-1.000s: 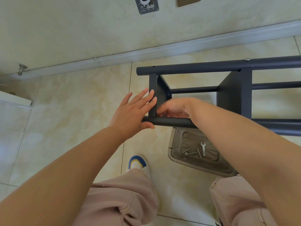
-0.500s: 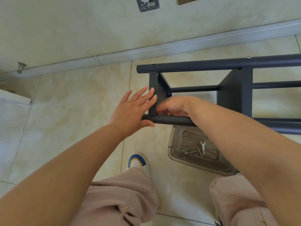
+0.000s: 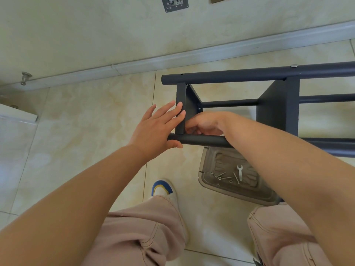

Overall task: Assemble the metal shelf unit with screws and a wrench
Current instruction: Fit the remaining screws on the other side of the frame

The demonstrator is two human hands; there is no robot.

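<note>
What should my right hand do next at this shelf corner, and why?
Probably keep turning the fastener by finger: the right hand is curled at the joint between the dark metal shelf panel and the near dark metal tube, the left hand steadies them, and the small silver wrench lies in the tray.

We see both forearms bare, loose pale pink trousers [image 3: 146, 231] with tan seam stitching, and a white shoe [image 3: 164, 191] with a blue-and-yellow toe.

1 dark metal shelf unit [image 3: 276, 110] with 4 tubes showing and 2 flat panels; 2 hands, left [image 3: 153, 131] and right [image 3: 203, 124]; 1 tray [image 3: 211, 186] holding 1 wrench [image 3: 239, 172] and several screws [image 3: 223, 177], too small to count; 1 shoe [image 3: 163, 190].
</note>
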